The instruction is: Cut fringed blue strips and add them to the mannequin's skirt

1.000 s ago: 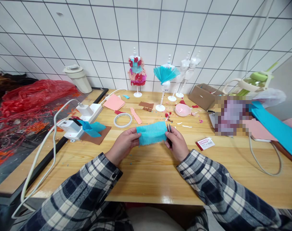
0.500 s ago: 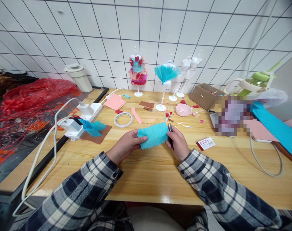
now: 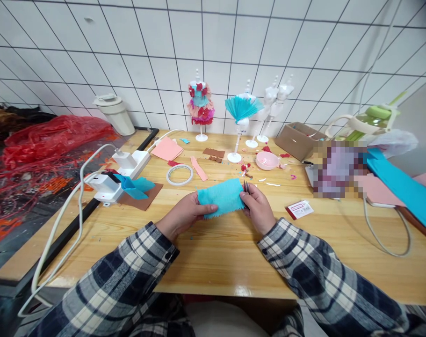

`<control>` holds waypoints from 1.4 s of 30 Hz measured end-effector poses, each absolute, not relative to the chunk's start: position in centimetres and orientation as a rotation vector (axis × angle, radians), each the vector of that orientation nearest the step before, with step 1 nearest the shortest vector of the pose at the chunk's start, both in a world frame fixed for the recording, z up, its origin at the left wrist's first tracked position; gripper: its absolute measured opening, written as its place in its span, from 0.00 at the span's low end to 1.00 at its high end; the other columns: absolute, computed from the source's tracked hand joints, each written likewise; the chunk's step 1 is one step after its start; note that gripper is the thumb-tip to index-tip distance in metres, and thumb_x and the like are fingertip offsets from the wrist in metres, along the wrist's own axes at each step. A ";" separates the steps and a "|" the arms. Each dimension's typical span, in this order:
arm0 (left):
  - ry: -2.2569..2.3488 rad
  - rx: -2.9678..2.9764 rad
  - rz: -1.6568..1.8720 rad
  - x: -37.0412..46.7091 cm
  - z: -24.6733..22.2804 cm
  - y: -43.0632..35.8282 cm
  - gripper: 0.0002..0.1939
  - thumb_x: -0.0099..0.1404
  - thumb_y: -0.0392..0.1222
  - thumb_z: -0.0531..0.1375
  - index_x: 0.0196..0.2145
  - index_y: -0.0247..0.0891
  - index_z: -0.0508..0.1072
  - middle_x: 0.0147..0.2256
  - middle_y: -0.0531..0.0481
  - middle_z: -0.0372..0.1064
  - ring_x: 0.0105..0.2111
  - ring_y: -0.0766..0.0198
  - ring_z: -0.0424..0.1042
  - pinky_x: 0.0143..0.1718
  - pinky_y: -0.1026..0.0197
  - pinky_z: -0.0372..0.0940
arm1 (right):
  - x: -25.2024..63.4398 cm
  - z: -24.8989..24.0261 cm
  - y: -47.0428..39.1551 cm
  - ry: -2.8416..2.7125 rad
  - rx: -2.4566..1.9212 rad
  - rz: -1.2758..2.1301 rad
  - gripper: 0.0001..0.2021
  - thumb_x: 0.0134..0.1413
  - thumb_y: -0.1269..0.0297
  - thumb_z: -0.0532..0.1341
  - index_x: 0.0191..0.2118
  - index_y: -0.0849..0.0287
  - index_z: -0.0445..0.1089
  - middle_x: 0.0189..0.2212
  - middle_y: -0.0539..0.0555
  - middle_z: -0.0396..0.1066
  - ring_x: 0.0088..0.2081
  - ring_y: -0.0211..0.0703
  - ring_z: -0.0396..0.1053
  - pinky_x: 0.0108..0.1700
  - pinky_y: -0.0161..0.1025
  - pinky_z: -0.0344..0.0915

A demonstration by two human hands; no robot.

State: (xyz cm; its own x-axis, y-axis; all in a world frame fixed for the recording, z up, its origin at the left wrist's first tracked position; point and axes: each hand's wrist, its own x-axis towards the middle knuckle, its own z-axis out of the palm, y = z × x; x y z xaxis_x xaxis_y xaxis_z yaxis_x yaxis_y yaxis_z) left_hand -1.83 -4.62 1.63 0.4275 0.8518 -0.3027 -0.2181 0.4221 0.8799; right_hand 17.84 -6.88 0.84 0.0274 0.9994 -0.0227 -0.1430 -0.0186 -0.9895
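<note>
A rectangle of turquoise crepe paper (image 3: 222, 197) with a jagged lower edge spans the gap between my hands above the table. My left hand (image 3: 184, 210) pinches its left end, thumb on top. My right hand (image 3: 257, 206) is closed at the right end, around small dark scissors (image 3: 247, 188) whose tips point up and away. Behind the paper stand a small dress form in a red, pink and blue ruffled dress (image 3: 200, 105) and another form with a turquoise pleated fan (image 3: 241, 108).
Around the hands lie a tape roll (image 3: 179, 174), pink paper (image 3: 167, 149), a pink bowl (image 3: 267, 160) and a tag (image 3: 299, 209). A power strip (image 3: 135, 164) with cables is at left, a cardboard box (image 3: 299, 140) at back right.
The left thumb has shifted slightly right over the paper. The right fingers have moved onto the paper's right edge, and the scissors are turned a little, showing less of their dark body.
</note>
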 end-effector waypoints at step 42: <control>0.880 0.809 1.015 -1.1 1.6 -5.0 0.12 0.48 0.39 0.72 0.29 0.34 0.76 0.31 0.51 0.75 0.32 0.66 0.72 0.39 0.63 0.66 | 15.2 0.1 -9.5 -1.415 -1.260 1.599 0.22 0.62 0.40 0.45 0.37 0.55 0.59 0.16 0.41 0.57 0.13 0.31 0.52 0.11 0.28 0.54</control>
